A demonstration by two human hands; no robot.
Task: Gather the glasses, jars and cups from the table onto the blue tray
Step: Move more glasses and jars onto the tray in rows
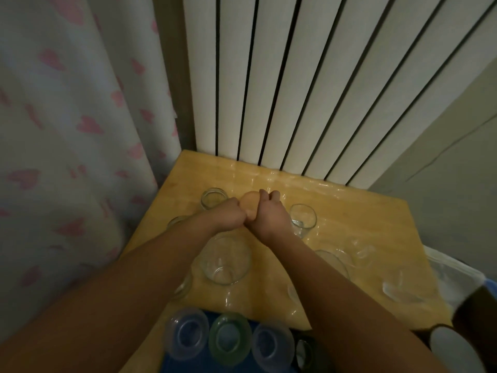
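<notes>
— Orange, that cup (248, 204) is orange! Both hands are on it, far back on the desk (363, 211).

— Yes. It stands up straight, with its open mouth up. The left hand (228, 212) curls round its left side. The right hand (269, 216) curls round its right side, fingers over the top edge. The two hands meet in front of the cup.

— And the arms?

— Both reach straight out over the desk. They come close together at the wrists, like a pointy V.

— What else is on the desk?

— Clear glass things, all standing up with their mouths up. A small jar (213, 198) sits just left of the cup. A round glass (302, 219) sits just right of the right hand. A big glass (225, 261) stands between the two arms, nearer to us. More clear glasses sit on the right side, but they are blurry.

— And the blue tray (209, 316)?

— It is at the near edge. A blue cup (187, 333), a green cup (230, 337) and another blue cup (271, 345) stand on it in a row.
</notes>
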